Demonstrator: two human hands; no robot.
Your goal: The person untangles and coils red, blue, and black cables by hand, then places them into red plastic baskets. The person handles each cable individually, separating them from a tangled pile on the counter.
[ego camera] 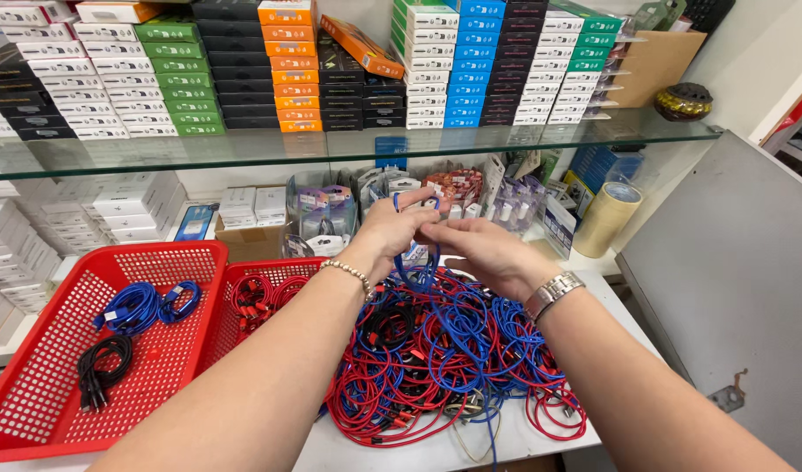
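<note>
two hands (392, 232) (484, 253), one blue cable (418, 267), two red baskets (47, 385)

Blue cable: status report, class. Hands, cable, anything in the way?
Left hand and right hand both gripping blue cable, raised over tangled cable pile. Two red baskets left, clear of hands.

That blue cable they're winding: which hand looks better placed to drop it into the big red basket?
Probably the left hand: it pinches the blue cable, and the large red basket lies on its side. The right hand is farther away.
</note>
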